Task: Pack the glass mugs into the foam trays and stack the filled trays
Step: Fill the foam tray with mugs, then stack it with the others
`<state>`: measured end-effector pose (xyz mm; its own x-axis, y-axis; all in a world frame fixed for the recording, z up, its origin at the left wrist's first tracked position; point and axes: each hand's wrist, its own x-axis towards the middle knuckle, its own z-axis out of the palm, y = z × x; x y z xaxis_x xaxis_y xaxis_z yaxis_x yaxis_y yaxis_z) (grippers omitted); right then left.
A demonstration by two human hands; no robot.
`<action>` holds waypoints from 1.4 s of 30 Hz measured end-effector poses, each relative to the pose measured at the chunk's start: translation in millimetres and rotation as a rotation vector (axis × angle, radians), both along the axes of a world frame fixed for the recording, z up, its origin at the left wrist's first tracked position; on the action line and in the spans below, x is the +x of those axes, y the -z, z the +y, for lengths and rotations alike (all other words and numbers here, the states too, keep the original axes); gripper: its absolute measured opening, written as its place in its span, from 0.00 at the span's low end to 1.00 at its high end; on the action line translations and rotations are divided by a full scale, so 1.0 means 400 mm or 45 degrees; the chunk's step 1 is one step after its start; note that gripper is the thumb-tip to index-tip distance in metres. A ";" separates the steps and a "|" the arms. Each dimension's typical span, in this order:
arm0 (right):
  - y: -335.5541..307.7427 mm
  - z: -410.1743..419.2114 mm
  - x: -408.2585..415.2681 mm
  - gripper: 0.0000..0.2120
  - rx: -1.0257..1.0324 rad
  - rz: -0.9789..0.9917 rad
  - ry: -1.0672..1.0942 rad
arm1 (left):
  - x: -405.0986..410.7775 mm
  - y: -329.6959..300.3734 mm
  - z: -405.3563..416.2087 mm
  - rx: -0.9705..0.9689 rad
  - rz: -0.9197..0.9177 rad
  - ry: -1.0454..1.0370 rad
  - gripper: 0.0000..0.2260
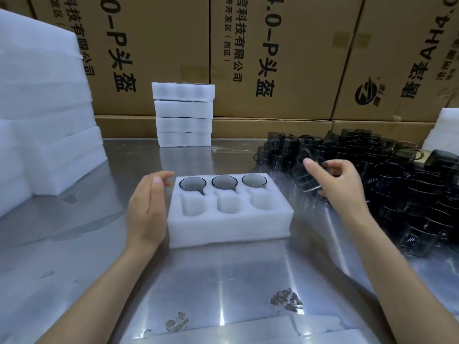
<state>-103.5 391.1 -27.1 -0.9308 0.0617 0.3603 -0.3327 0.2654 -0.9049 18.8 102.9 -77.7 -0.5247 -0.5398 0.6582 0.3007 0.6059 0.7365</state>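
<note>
Head view looked down on a steel worktop (223, 281) backed by a wall of printed cardboard cartons (273, 58) along its far edge. Big blocks of white foam (44, 115) filled the far left corner, and more foam (444, 130) showed at the far right edge. A heap of dark glass mugs (387, 177) covered the right side of the worktop. Against the far edge, near the middle, stood a stack of filled trays (183, 115), four high.

At the centre lay the foam tray in hand (228, 219), with six pockets: the far row held three mugs (224, 182), rims up, and the near row of three was bare.

The left hand (146, 209) rested flat against the tray's left side, fingers straight, its grip relaxed and holding nothing. The right hand (335, 184) was at the near edge of the heap, its grip curled round one mug (305, 177), index finger raised.

The step appeared to be filling the second row. The next move would likely call for carrying that mug across to a near pocket, turning it so its handle meets the slot, and seating it upright while the left hand steadies the foam.

Scuffs and glare marked the steel, and a foam sheet (248, 333) lay along the near edge.
</note>
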 end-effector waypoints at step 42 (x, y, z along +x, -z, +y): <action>0.018 -0.343 0.218 0.27 0.706 0.369 -0.399 | 0.026 -0.051 0.028 0.008 0.073 0.079 0.17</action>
<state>-16.1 254.0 -34.4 -0.7361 -0.4588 0.4976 -0.6767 0.5141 -0.5271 29.1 114.1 -57.1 -0.5184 -0.5118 0.6850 0.3794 0.5803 0.7207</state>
